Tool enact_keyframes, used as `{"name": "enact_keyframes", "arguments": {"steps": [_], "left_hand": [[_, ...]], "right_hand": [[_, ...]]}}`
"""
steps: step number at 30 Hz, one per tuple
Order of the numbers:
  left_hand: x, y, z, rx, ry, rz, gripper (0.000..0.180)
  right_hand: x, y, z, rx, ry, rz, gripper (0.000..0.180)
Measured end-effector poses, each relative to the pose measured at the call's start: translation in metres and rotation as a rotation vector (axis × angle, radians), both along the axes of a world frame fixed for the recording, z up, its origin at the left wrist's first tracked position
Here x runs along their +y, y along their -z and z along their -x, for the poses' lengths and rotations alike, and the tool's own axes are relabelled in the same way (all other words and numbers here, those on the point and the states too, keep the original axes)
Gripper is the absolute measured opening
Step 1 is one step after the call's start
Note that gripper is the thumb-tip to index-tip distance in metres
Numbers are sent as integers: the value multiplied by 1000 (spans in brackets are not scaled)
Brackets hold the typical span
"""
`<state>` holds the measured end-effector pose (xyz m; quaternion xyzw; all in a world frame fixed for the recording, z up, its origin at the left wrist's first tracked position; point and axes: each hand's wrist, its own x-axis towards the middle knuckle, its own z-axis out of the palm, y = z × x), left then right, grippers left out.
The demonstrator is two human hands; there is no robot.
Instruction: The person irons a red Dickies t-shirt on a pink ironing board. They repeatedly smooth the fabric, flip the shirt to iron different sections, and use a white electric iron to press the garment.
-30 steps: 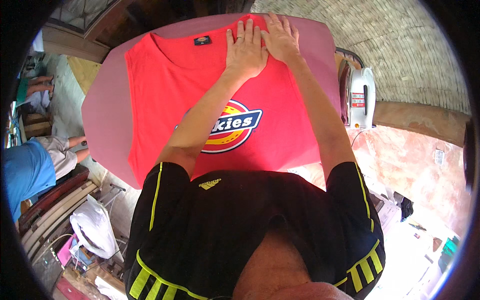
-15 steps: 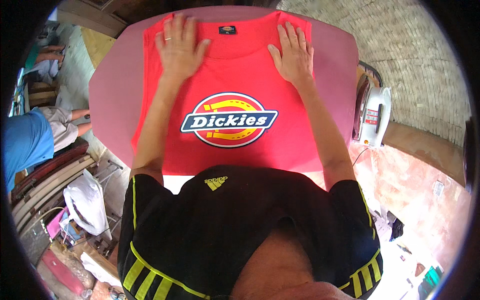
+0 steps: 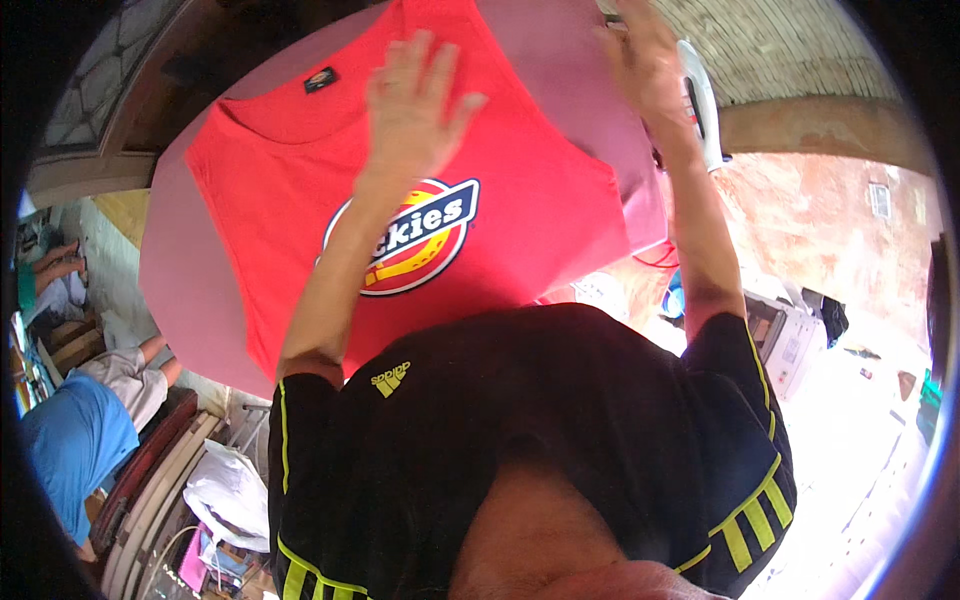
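Note:
A red sleeveless shirt [image 3: 540, 190] with a printed emblem on its chest lies flat on a mauve padded board [image 3: 190, 300], its neckline at the far side. My left hand [image 3: 415, 110] is open with fingers spread over the upper chest of the shirt, and that forearm covers part of the emblem. Past the shirt's right side is my right hand [image 3: 645, 65], somewhat blurred, its fingers apart and nothing seen in them. Just beyond it stands a white clothes iron [image 3: 702, 95], partly hidden by the hand and wrist.
At the lower left a person in a blue top [image 3: 80, 430] is beside stacked folded boards [image 3: 160, 490]. A white plastic bag [image 3: 228, 490] lies near them. On the right are a pinkish wall [image 3: 820, 220] and a pale machine [image 3: 790, 345]. A wooden frame [image 3: 110, 165] borders the far left.
My right hand has left the shirt's shoulder and moved right to beside the iron. My left hand has moved onto the chest. The view has turned, so the shirt now appears slanted.

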<state>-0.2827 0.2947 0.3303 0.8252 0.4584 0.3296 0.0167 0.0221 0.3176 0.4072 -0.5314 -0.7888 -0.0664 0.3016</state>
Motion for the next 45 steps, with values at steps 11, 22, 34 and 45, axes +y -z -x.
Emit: {"name": "enact_keyframes", "arguments": {"steps": [11,22,34,45], "left_hand": [[-5,28,-67,351,-87,31,81],[25,20,-63,254,-152,-205,50],[143,-20,-26,204,6,93,63],[232,9,-21,-50,442,491,41]], "right_hand": [[-53,16,-146,368,420,498,47],[-129,-63,-85,326,319,532,42],[-151,-17,72,235,162,455,34],[-49,-10,91,282,116,454,35]]}}
